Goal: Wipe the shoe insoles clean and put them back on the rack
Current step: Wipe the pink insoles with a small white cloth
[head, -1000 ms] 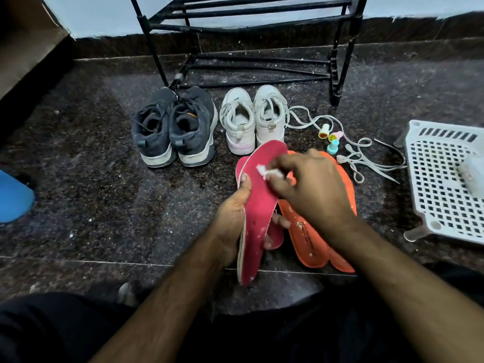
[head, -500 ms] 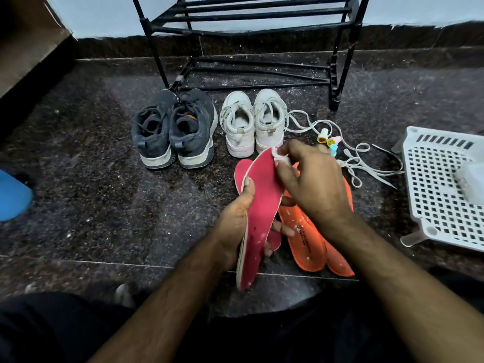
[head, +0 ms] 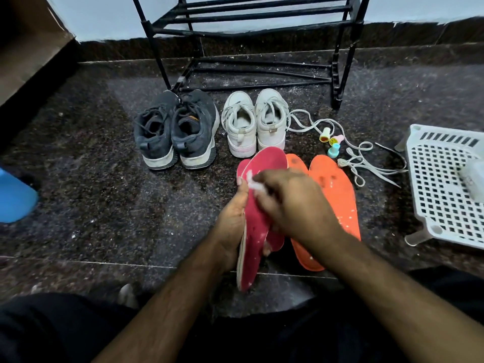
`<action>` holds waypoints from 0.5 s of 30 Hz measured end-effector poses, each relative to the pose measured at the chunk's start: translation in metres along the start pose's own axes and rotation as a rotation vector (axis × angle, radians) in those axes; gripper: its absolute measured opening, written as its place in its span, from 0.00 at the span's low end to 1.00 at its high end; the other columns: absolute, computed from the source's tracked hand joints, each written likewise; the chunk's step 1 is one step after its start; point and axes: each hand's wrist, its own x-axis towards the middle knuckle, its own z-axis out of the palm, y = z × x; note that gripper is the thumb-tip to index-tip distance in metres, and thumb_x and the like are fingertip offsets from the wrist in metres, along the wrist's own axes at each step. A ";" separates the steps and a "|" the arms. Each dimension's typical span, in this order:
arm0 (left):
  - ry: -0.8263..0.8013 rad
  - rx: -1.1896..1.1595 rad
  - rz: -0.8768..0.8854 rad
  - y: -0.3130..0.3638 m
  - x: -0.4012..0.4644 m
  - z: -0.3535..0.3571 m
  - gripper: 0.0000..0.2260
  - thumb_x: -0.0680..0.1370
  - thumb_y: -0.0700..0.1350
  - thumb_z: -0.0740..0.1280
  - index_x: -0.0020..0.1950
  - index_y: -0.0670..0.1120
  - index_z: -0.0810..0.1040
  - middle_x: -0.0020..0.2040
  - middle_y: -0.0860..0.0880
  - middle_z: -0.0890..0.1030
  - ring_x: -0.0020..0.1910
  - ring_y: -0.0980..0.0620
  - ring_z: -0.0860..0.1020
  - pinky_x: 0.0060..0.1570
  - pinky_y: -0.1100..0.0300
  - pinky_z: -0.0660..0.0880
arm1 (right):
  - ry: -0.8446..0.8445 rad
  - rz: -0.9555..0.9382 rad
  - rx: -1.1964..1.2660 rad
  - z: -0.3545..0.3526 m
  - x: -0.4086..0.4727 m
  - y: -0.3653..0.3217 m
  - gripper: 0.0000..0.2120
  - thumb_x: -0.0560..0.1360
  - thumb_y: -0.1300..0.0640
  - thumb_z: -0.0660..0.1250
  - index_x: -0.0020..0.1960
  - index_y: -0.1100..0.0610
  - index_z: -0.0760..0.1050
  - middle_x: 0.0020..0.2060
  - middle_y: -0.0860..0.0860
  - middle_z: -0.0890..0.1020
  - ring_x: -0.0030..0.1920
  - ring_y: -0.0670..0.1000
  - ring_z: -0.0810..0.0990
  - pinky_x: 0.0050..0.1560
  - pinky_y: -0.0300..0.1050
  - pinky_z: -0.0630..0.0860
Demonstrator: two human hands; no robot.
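Since 0.5 s ago, the wipe [head: 252,182] has been dragged back down the pink insole [head: 258,218], pinched by right hand [head: 293,205] fingers, while the insole is gripped upright by the left hand [head: 233,224] so its face is exposed.

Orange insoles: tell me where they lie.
In the head view the orange insoles lie flat on the floor right of the pink insole, below the white sneakers.

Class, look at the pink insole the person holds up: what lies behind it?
A second pink insole lies behind the held pink insole, its toe and heel edge showing; its middle is covered. Two orange foam insoles lie alongside on the dark speckled stone floor.
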 end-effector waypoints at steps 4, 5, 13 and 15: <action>0.030 0.037 -0.009 0.003 -0.001 -0.003 0.36 0.76 0.71 0.48 0.58 0.45 0.81 0.32 0.39 0.81 0.20 0.46 0.77 0.18 0.62 0.70 | -0.019 0.007 -0.058 -0.002 0.000 0.009 0.07 0.75 0.51 0.68 0.51 0.50 0.80 0.42 0.48 0.84 0.44 0.55 0.79 0.45 0.49 0.74; 0.041 0.082 -0.019 0.004 -0.001 -0.004 0.36 0.77 0.70 0.46 0.64 0.45 0.77 0.35 0.38 0.83 0.22 0.45 0.78 0.19 0.61 0.70 | 0.026 0.059 -0.103 -0.006 0.006 0.019 0.08 0.75 0.50 0.68 0.52 0.50 0.80 0.43 0.47 0.85 0.45 0.55 0.78 0.45 0.50 0.75; 0.119 0.044 -0.022 0.010 -0.005 0.001 0.35 0.79 0.70 0.46 0.49 0.43 0.79 0.26 0.45 0.78 0.18 0.49 0.75 0.17 0.61 0.71 | -0.164 -0.144 -0.073 -0.004 -0.016 -0.012 0.04 0.74 0.52 0.67 0.44 0.52 0.78 0.36 0.49 0.81 0.40 0.54 0.76 0.42 0.50 0.72; 0.125 0.064 -0.003 0.009 -0.005 0.001 0.34 0.80 0.69 0.45 0.56 0.43 0.79 0.31 0.44 0.82 0.21 0.48 0.78 0.18 0.60 0.72 | -0.088 -0.067 -0.095 -0.008 -0.007 0.003 0.05 0.74 0.51 0.69 0.48 0.50 0.80 0.39 0.48 0.83 0.43 0.54 0.78 0.43 0.49 0.74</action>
